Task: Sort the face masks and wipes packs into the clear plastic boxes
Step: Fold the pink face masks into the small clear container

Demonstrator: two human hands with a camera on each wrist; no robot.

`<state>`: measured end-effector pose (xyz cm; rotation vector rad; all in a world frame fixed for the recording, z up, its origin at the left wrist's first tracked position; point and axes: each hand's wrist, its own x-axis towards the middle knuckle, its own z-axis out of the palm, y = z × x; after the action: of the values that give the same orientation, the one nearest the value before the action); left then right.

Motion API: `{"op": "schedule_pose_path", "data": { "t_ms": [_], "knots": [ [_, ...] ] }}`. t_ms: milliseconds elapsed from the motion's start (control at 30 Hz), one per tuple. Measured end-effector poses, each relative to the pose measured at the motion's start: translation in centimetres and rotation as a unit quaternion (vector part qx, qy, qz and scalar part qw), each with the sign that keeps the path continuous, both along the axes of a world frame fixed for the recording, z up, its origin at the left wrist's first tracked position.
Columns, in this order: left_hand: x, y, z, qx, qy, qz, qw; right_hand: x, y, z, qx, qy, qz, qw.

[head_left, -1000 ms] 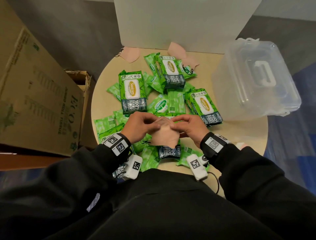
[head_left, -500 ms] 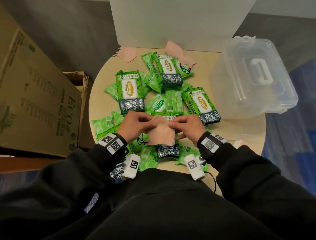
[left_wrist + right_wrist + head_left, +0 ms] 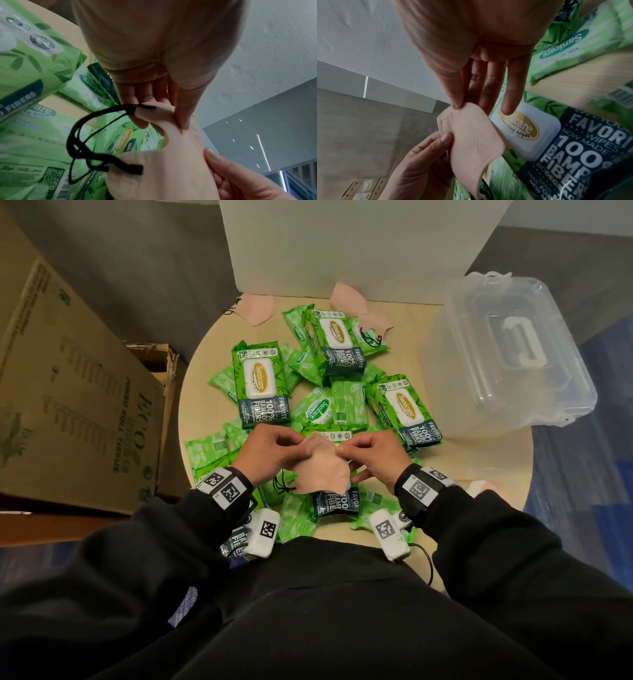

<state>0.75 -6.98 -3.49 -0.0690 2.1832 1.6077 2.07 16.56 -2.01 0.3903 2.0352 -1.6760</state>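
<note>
Both hands hold one folded beige face mask (image 3: 320,470) above the near wipes packs. My left hand (image 3: 270,453) pinches its left edge (image 3: 173,121), and black ear loops (image 3: 82,146) dangle below. My right hand (image 3: 371,455) pinches the top corner (image 3: 465,115) between thumb and forefinger. Green Sanicare wipes packs, large (image 3: 261,386) and small (image 3: 315,409), cover the round table (image 3: 205,364). More beige masks (image 3: 255,308) lie at the far edge. A clear plastic box (image 3: 503,357) with its lid on stands at the right.
A large cardboard carton (image 3: 72,392) stands on the floor to the left of the table. A white board (image 3: 349,244) rises behind the table's far edge. Another beige mask (image 3: 479,486) lies by the right sleeve.
The hands and mask stay in almost the same place; the fingers have shifted slightly along the mask's top edge.
</note>
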Motion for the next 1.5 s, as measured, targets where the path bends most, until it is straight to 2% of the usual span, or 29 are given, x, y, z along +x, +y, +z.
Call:
{"op": "schedule_pose_path", "data": {
  "t_ms": [200, 267, 367, 467, 533, 600, 700, 800, 967, 1000, 1100, 1167, 1233, 1300, 1333, 1500],
  "knots": [
    [0.2, 0.1, 0.3, -0.018, 0.021, 0.005, 1.000, 0.1, 0.0, 0.3, 0.002, -0.003, -0.014, 1.000],
    [0.2, 0.3, 0.5, -0.044, 0.070, 0.010, 0.997, 0.1, -0.1, 0.6, 0.006, -0.030, -0.048, 0.998],
    [0.4, 0.6, 1.3, -0.101, 0.192, 0.003, 0.976, -0.1, 0.0, 1.4, -0.009, -0.136, -0.074, 0.988],
    [0.7, 1.1, 2.1, -0.152, 0.343, -0.059, 0.925, -0.2, -0.6, 2.3, -0.098, -0.205, -0.074, 0.971],
    [0.9, 1.5, 2.4, -0.187, 0.426, -0.125, 0.876, -0.4, -1.1, 2.4, -0.126, -0.197, -0.096, 0.967],
    [1.1, 1.8, 2.0, -0.211, 0.486, -0.186, 0.827, -0.7, -1.3, 2.4, -0.112, -0.175, -0.111, 0.972],
    [1.3, 2.0, 1.4, -0.235, 0.532, -0.238, 0.778, -1.1, -0.9, 2.5, -0.068, -0.142, -0.094, 0.983],
    [1.6, 2.0, 1.0, -0.254, 0.538, -0.258, 0.761, -0.8, -0.2, 2.8, -0.057, -0.115, -0.064, 0.990],
    [1.8, 2.6, 0.7, -0.231, 0.521, -0.275, 0.774, 0.1, 1.2, 3.0, -0.007, -0.043, -0.029, 0.999],
    [1.8, 2.7, 0.8, -0.216, 0.505, -0.265, 0.793, 0.3, 1.6, 3.1, 0.003, -0.027, -0.021, 0.999],
    [1.7, 3.0, 1.6, -0.118, 0.411, -0.134, 0.894, 0.9, 2.8, 3.5, 0.022, 0.012, 0.005, 1.000],
    [0.9, 3.6, 2.1, -0.089, 0.341, -0.055, 0.934, 1.2, 3.9, 3.7, 0.032, 0.027, 0.016, 0.999],
    [-0.2, 4.3, 2.5, -0.098, 0.230, -0.084, 0.965, 1.5, 5.0, 3.8, 0.037, 0.033, 0.019, 0.999],
    [-0.9, 5.1, 2.8, -0.097, 0.119, -0.148, 0.977, 1.9, 6.0, 3.9, 0.034, 0.030, 0.007, 0.999],
    [-1.2, 5.5, 2.7, -0.088, 0.089, -0.166, 0.978, 2.1, 6.7, 3.8, 0.034, 0.027, -0.004, 0.999],
    [-1.0, 7.5, 2.1, -0.050, 0.021, -0.207, 0.977, 3.6, 10.8, 2.9, 0.048, 0.006, -0.073, 0.996]
  ]
}}
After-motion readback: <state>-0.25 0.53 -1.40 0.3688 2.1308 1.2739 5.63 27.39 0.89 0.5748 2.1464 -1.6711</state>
